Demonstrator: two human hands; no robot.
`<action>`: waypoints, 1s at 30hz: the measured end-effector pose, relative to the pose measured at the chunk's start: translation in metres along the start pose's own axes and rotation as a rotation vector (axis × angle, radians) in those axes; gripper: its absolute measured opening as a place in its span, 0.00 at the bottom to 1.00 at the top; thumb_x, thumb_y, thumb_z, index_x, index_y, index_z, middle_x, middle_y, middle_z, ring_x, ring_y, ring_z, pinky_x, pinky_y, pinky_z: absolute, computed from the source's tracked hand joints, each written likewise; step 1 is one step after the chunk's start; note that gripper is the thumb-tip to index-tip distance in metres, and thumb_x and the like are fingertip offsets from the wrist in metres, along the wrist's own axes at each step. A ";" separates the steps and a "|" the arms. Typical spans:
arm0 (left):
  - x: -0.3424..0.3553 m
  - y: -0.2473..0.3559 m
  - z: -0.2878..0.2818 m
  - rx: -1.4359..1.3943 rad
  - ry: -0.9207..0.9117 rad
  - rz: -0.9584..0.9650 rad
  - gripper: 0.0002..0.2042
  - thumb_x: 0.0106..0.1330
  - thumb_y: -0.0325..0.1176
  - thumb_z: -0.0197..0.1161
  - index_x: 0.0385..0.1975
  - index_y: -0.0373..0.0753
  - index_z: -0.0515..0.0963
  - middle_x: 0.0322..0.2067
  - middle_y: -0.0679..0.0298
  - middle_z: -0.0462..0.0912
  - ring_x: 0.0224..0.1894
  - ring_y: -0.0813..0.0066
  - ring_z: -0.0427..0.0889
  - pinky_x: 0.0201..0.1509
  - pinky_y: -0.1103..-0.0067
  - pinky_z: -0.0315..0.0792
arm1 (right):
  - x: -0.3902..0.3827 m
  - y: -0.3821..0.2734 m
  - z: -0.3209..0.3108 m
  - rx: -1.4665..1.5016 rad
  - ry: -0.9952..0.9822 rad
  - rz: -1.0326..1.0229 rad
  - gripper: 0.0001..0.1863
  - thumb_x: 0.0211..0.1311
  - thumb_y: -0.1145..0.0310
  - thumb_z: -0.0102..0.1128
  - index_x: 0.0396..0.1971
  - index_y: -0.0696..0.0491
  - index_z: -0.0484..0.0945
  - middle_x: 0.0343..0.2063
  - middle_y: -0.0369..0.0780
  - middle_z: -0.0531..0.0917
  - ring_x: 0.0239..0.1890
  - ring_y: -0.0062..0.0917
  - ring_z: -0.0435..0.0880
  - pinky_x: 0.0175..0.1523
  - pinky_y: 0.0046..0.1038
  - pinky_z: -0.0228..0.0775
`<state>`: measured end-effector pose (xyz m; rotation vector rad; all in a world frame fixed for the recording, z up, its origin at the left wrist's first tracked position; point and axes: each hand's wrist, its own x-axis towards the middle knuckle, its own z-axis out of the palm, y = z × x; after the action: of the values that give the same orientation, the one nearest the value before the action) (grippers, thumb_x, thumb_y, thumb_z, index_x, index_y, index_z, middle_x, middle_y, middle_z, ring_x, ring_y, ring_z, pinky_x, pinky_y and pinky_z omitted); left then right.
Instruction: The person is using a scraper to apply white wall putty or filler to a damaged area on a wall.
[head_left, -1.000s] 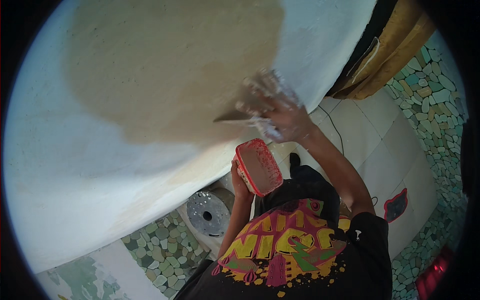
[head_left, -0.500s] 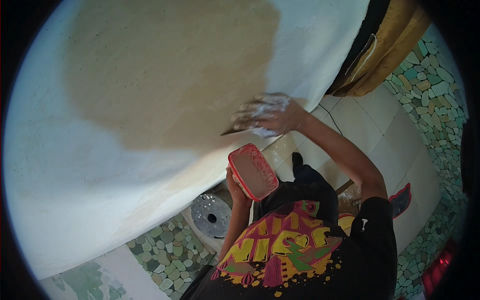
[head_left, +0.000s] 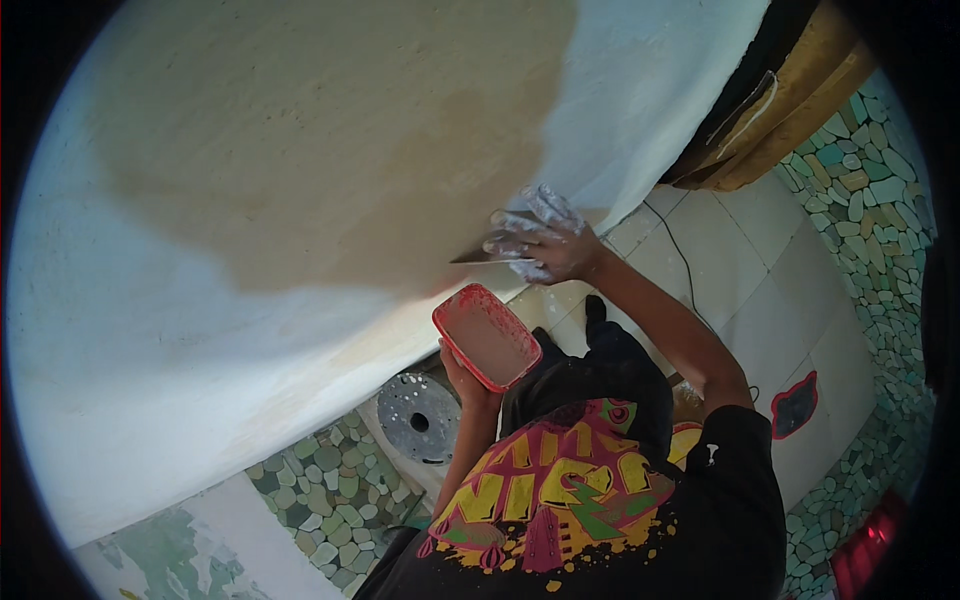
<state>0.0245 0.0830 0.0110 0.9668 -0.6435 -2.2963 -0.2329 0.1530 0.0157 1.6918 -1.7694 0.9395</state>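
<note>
The right hand (head_left: 553,245), its fingers whitened with paste, is clamped on a scraper (head_left: 478,256), the fingers lying over the flat of the blade and the thumb side hard to make out. The blade juts out left of the fingertips, its thin edge turned toward the body and its pointed corner at the wall (head_left: 330,140); whether the whole edge touches the wall, I cannot tell. A broad, damp-looking brown patch spreads over the wall, up and to the left of that grip, with paler wall around it. The left hand (head_left: 466,378) is closed around the near left side of a red-rimmed tub (head_left: 512,320); the fingers under it are hidden. The tub sits just above and to the right of this grip, tilted, with pinkish-brown paste (head_left: 488,340) inside, and lies below the scraper, near but apart from it. Left of the left wrist is a round grey disc (head_left: 400,425) with a hole in its middle, and beyond it green stones (head_left: 325,485). To the right of the right hand, a dark cord (head_left: 684,268) runs over pale floor tiles (head_left: 765,285), and a brown cloth (head_left: 800,110) hangs farther up.
</note>
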 end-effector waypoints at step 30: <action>0.018 0.060 -0.040 0.015 -0.192 -0.318 0.28 0.73 0.56 0.41 0.62 0.43 0.68 0.57 0.61 0.76 0.58 0.61 0.76 0.62 0.62 0.71 | 0.026 -0.022 -0.068 0.346 0.608 1.046 0.16 0.64 0.77 0.53 0.51 0.67 0.76 0.37 0.43 0.85 0.33 0.19 0.81 0.40 0.17 0.73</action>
<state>0.0626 0.0192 0.0136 0.9165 -0.6219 -2.6937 -0.2199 0.1891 0.0809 0.3741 -2.0521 2.0080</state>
